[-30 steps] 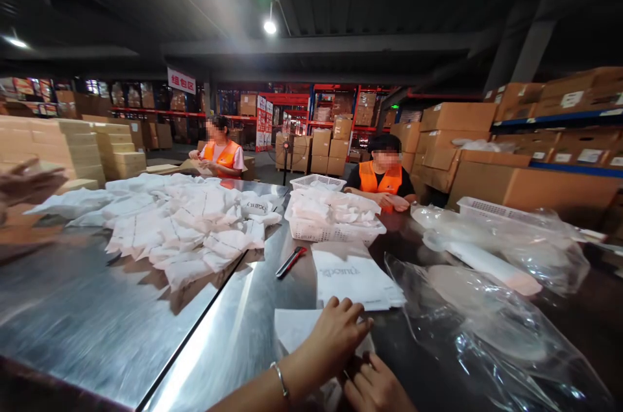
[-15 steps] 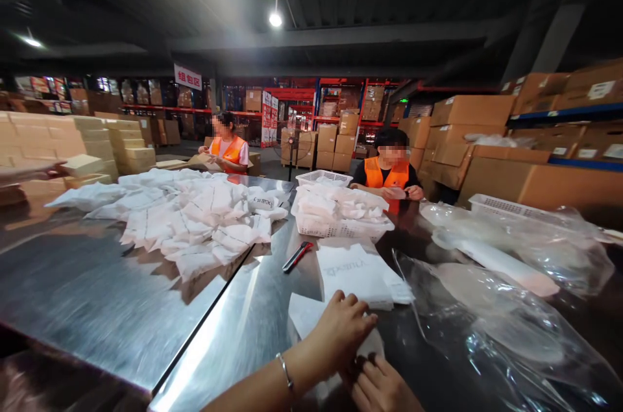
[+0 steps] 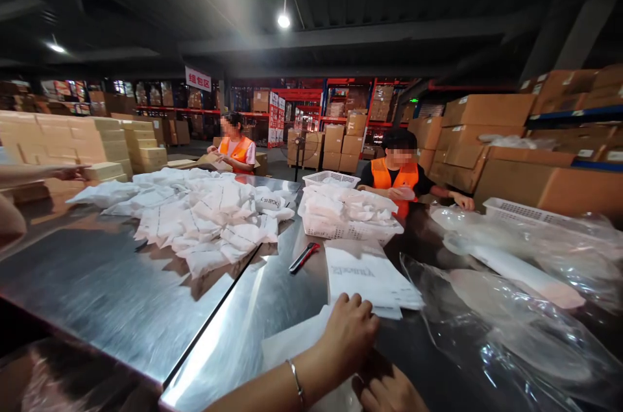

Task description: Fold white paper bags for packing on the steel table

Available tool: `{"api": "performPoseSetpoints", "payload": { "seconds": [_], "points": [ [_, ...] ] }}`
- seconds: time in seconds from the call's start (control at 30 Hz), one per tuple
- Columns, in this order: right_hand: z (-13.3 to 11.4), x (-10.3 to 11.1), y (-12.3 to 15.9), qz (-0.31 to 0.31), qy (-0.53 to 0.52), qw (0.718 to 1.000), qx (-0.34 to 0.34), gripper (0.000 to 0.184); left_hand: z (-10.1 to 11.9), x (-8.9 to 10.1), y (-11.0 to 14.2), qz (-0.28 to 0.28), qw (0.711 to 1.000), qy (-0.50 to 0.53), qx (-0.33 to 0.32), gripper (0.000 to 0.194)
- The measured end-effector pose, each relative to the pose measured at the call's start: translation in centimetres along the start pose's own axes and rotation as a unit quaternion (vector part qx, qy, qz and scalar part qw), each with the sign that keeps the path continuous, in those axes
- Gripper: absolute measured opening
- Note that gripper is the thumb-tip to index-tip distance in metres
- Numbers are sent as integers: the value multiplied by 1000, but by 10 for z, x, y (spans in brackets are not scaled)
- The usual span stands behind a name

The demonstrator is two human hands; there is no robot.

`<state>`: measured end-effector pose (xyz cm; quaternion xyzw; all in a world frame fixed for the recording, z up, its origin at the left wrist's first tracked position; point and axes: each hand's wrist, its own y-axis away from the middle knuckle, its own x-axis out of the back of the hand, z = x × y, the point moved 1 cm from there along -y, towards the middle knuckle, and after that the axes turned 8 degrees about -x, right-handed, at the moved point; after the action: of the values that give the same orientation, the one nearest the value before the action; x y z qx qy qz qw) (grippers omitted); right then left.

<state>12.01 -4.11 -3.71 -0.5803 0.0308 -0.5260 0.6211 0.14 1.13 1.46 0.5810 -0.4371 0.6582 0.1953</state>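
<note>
My left hand, with a silver bracelet at its wrist, is closed over a white pouch near the table's front edge. Its fingers curl downward, so the fingertips are hidden. Tucked beside and below it, my right hand is closed at the pouch's edge, its fingertips partly covered by the left hand. Part of the pouch shows on both sides of my left forearm. Just beyond my hands lies a stack of flat white printed pouches.
A red and black box cutter lies left of the stack. Beyond are a heap of filled white pouches and a white basket of pouches. Clear plastic bags spread at right. Two co-workers in orange vests sit across; another person's arm reaches in at left.
The view has shifted slightly left. My hands have drawn closer together, and more of the pouch shows left of my forearm. The co-worker across at right has stretched an arm toward the plastic bags.
</note>
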Motion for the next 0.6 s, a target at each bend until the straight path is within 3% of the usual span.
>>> {"api": "performPoseSetpoints", "payload": {
  "seconds": [0.07, 0.13, 0.23, 0.47, 0.6],
  "points": [
    [0, -3, 0, 28, 3, 1000, -2, 43, 1, 2, 2, -4, 999, -1, 40, 18],
    [0, -5, -2, 47, 3, 999, -4, 43, 0, 2, 2, -56, 995, 8, 78, 30],
    [-1, -5, -5, 39, -6, 999, 1, 42, -2, 2, 1, -108, 990, 18, 92, 27],
    [-2, -5, -7, 54, -14, 998, 1, 45, -2, 3, -2, -87, 993, -2, 86, 19],
    [-1, -9, -1, 74, -47, 996, -5, 43, 0, 1, -3, -25, 1000, 2, -2, 11]
  ]
}}
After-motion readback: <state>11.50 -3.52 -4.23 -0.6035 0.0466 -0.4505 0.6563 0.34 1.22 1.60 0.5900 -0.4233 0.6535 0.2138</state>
